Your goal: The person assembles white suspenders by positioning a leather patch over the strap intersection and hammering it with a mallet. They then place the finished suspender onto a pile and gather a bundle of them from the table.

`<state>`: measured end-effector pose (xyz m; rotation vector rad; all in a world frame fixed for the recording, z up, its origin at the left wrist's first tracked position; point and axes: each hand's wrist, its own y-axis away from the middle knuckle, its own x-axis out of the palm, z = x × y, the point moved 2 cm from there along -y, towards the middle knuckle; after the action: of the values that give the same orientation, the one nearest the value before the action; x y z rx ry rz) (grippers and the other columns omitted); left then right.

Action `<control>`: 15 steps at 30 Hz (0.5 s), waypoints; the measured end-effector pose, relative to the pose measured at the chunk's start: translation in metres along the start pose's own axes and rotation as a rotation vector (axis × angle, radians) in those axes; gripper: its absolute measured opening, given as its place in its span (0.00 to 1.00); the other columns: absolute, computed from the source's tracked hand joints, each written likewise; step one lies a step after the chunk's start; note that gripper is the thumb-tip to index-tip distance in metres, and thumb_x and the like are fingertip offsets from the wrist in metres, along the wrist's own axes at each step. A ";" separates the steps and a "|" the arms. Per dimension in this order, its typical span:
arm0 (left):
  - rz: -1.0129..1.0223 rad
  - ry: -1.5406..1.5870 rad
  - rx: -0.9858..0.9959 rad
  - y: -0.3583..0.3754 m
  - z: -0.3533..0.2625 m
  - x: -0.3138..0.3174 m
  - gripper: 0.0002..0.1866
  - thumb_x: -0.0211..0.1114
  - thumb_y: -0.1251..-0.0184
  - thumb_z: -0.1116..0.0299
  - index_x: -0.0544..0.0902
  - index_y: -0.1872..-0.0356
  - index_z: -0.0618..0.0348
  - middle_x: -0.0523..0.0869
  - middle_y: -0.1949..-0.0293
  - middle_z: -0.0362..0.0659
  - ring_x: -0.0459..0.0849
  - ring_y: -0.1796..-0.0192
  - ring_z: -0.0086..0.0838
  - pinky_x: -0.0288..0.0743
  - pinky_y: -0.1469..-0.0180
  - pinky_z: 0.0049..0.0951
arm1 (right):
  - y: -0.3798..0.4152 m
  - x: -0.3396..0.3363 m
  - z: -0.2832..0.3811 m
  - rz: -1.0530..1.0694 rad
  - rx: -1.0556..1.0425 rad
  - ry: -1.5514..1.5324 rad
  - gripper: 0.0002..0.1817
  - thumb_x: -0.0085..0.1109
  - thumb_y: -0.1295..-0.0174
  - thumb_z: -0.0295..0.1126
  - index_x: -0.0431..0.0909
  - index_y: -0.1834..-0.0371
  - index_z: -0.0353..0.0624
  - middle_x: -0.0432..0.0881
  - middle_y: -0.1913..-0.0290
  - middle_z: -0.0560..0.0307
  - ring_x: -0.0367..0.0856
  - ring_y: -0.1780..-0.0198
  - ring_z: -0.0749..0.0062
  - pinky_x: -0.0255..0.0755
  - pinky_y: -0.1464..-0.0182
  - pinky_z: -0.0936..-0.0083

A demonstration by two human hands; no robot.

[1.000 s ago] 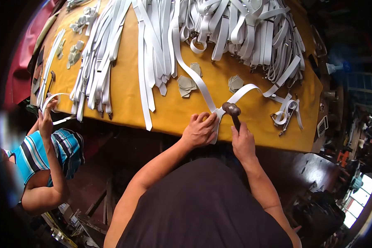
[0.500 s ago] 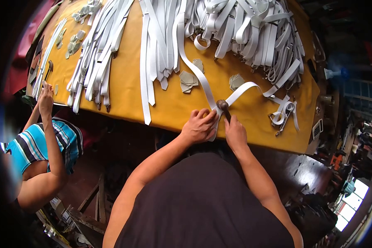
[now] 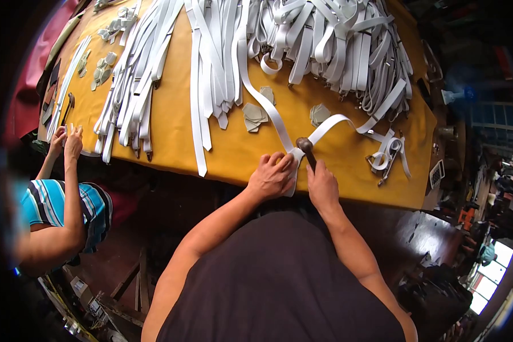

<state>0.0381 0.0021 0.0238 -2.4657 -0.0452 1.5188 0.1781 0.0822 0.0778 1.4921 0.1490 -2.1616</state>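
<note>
My right hand (image 3: 324,183) is wrapped round the handle of a hammer (image 3: 306,147), whose dark head sits at the join of two white straps. My left hand (image 3: 272,175) presses on that join at the table's front edge, its fingers bent over the white strap (image 3: 273,117). From the join, one strap runs up to the left and another white strap (image 3: 335,121) arches to the right. Small stacks of beige patches (image 3: 255,116) and more patches (image 3: 320,114) lie just beyond my hands.
On the yellow-covered table (image 3: 251,162) are a big pile of white straps (image 3: 347,51) at the back right, flat strap bundles (image 3: 137,85) to the left, and a clipped strap (image 3: 390,153) at the right. A co-worker in a striped top (image 3: 94,211) works at the left edge.
The view has shifted slightly. The co-worker's hands have come apart a little and moved lower. My hands and the hammer keep nearly the same place over the strap join.
</note>
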 end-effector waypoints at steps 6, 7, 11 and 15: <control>-0.024 0.037 0.012 0.002 -0.003 -0.002 0.28 0.66 0.44 0.57 0.78 0.42 0.56 0.74 0.41 0.42 0.72 0.40 0.37 0.64 0.44 0.40 | 0.008 -0.006 -0.007 0.020 -0.025 0.038 0.14 0.53 0.30 0.39 0.69 0.62 0.38 0.82 0.69 0.36 0.81 0.65 0.35 0.74 0.63 0.45; -0.032 0.030 0.010 -0.001 -0.001 -0.003 0.28 0.66 0.44 0.58 0.78 0.42 0.57 0.74 0.41 0.43 0.72 0.41 0.37 0.64 0.44 0.40 | 0.013 -0.012 -0.005 -0.037 -0.028 -0.004 0.14 0.54 0.30 0.39 0.69 0.62 0.37 0.82 0.70 0.35 0.81 0.65 0.35 0.74 0.64 0.46; -0.080 0.067 0.017 -0.001 0.002 0.000 0.26 0.65 0.45 0.61 0.79 0.43 0.58 0.76 0.42 0.43 0.74 0.42 0.37 0.65 0.44 0.39 | 0.033 -0.010 -0.005 -0.122 -0.011 -0.061 0.14 0.56 0.31 0.37 0.69 0.64 0.36 0.81 0.71 0.35 0.81 0.66 0.35 0.74 0.65 0.46; -0.112 0.068 0.018 0.002 0.001 0.004 0.25 0.64 0.48 0.68 0.80 0.45 0.59 0.79 0.42 0.42 0.76 0.43 0.37 0.65 0.45 0.37 | 0.032 0.018 -0.029 -0.045 0.011 0.013 0.13 0.57 0.32 0.36 0.69 0.64 0.36 0.81 0.71 0.35 0.81 0.66 0.35 0.74 0.65 0.46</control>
<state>0.0383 0.0009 0.0196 -2.4545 -0.1543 1.3822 0.2132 0.0588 0.0567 1.5226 0.1775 -2.1917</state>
